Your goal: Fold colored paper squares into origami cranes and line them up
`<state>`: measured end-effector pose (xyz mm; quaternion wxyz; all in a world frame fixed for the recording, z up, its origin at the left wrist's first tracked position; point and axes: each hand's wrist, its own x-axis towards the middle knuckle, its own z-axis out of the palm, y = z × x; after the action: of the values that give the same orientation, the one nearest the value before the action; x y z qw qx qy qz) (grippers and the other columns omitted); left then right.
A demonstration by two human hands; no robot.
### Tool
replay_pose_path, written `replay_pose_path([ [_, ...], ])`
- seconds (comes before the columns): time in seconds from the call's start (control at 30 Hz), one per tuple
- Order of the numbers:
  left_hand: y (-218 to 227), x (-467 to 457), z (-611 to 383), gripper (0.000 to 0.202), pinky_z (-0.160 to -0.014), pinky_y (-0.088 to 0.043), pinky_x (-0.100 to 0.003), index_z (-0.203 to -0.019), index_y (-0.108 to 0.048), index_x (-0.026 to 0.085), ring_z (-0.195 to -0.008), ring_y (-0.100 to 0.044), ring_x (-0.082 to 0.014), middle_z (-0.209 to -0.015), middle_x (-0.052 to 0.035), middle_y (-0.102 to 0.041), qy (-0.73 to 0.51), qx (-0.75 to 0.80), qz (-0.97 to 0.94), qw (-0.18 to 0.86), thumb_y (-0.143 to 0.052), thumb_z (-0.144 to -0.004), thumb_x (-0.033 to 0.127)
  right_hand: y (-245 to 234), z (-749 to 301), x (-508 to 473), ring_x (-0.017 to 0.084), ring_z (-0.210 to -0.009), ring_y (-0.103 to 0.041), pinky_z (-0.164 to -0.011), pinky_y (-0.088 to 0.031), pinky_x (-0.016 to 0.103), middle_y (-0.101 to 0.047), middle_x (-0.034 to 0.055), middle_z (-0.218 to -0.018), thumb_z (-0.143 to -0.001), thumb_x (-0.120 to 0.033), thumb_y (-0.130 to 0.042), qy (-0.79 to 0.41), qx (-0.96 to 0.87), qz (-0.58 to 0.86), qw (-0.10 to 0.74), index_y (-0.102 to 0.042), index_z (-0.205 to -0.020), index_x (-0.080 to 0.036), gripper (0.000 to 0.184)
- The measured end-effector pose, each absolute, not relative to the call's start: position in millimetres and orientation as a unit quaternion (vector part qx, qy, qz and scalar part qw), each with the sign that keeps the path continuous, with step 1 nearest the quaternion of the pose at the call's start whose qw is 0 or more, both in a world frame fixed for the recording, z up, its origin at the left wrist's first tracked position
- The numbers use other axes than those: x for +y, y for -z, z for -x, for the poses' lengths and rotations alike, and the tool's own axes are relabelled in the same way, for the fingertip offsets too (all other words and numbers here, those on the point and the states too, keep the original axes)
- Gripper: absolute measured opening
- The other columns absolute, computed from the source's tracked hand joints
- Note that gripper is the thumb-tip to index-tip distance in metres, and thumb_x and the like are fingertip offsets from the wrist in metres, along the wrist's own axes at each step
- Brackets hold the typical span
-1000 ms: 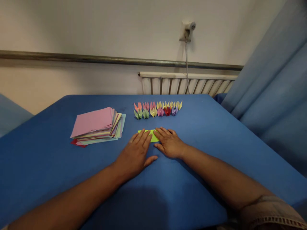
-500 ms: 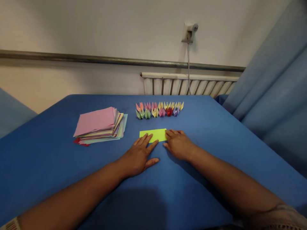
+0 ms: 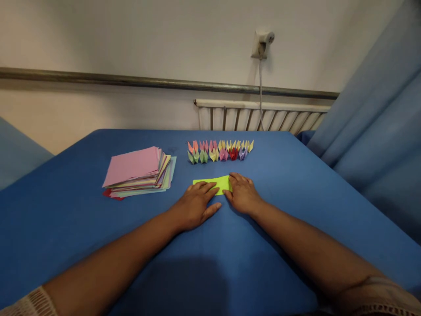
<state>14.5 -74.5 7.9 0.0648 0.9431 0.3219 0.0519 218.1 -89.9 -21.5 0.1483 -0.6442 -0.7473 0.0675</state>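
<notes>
A bright yellow-green strip of folded paper (image 3: 224,185) lies on the blue table, its long side running left to right. My left hand (image 3: 194,205) rests on its left part, fingers stretched out over the paper and thumb apart on the table. At the right end, my right hand (image 3: 244,194) pinches the paper between thumb and fingers, and that end looks slightly raised. Beyond the paper stand small folded paper cranes (image 3: 223,154) in two rows, in green, yellow, pink, red and purple.
A thick stack of coloured paper sheets (image 3: 133,166), pink on top, sits left on the blue table (image 3: 283,175). Behind are a metal rail (image 3: 131,80), a white radiator (image 3: 263,105) and a wall socket (image 3: 261,44) with a cord. A blue curtain (image 3: 371,109) hangs at right.
My left hand has slid further over the paper to the right. My right thumb has come onto the paper's right end, which now lifts slightly. The view has shifted a little.
</notes>
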Motion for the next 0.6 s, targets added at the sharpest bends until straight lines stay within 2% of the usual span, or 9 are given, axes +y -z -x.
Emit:
replay_pose_path([
  [0.13, -5.6, -63.1, -20.4, 0.057, -0.099, -0.034, -0.049, -0.141, -0.04, 0.026, -0.124, -0.043, -0.0306, -0.145, -0.0083, -0.044, -0.054, 0.352, -0.933, 0.053, -0.029, -0.094, 0.055, 25.6, -218.3, -86.0, 0.028, -0.129, -0.039, -0.105, -0.027, 0.045, -0.045, 0.0166, -0.14, -0.087, -0.043, -0.051, -0.092, -0.726, 0.659, 0.173, -0.047, -0.131, -0.012, 0.054],
  [0.23, 2.3, -57.7, -18.1, 0.062, -0.101, -0.031, -0.05, -0.143, -0.038, 0.023, -0.13, -0.037, -0.0332, -0.147, -0.0085, -0.041, -0.055, 0.386, -0.92, 0.034, -0.029, -0.093, 0.058, 28.3, -219.0, -83.0, 0.028, -0.127, -0.041, -0.104, -0.029, 0.045, -0.046, 0.0153, -0.139, -0.083, -0.042, -0.056, -0.104, -0.708, 0.67, 0.197, -0.047, -0.13, -0.014, 0.055],
  [0.37, 7.7, -55.7, -15.9, 0.068, -0.105, -0.026, -0.052, -0.141, -0.04, 0.016, -0.137, -0.027, -0.0357, -0.149, -0.0131, -0.037, -0.065, 0.435, -0.898, 0.003, -0.029, -0.091, 0.061, 28.5, -218.3, -82.4, 0.029, -0.126, -0.042, -0.103, -0.03, 0.044, -0.047, 0.0158, -0.137, -0.082, -0.041, -0.058, -0.108, -0.702, 0.673, 0.207, -0.046, -0.129, -0.013, 0.056],
  [0.47, 5.9, -57.7, -18.0, 0.064, -0.108, -0.023, -0.052, -0.141, -0.04, 0.022, -0.141, -0.021, -0.0339, -0.152, -0.0098, -0.033, -0.062, 0.39, -0.918, 0.007, -0.031, -0.091, 0.061, 27.3, -217.5, -83.3, 0.029, -0.126, -0.042, -0.103, -0.029, 0.044, -0.048, 0.015, -0.137, -0.083, -0.042, -0.057, -0.105, -0.705, 0.67, 0.208, -0.048, -0.126, -0.014, 0.053],
  [0.53, 4.9, -58.3, -19.3, 0.063, -0.109, -0.023, -0.051, -0.141, -0.04, 0.023, -0.14, -0.022, -0.0327, -0.151, -0.0084, -0.035, -0.053, 0.366, -0.929, 0.019, -0.03, -0.091, 0.061, 26.6, -217.2, -83.8, 0.028, -0.126, -0.042, -0.103, -0.029, 0.044, -0.048, 0.0142, -0.137, -0.083, -0.041, -0.057, -0.104, -0.706, 0.668, 0.211, -0.048, -0.125, -0.015, 0.051],
  [0.6, 5.7, -57.2, -19.1, 0.066, -0.108, -0.025, -0.052, -0.141, -0.04, 0.02, -0.139, -0.025, -0.0335, -0.149, -0.0106, -0.037, -0.052, 0.387, -0.92, 0.022, -0.029, -0.091, 0.062, 26.1, -217.1, -84.1, 0.028, -0.126, -0.042, -0.103, -0.029, 0.044, -0.048, 0.0139, -0.137, -0.082, -0.041, -0.057, -0.105, -0.705, 0.668, 0.213, -0.048, -0.125, -0.015, 0.051],
])
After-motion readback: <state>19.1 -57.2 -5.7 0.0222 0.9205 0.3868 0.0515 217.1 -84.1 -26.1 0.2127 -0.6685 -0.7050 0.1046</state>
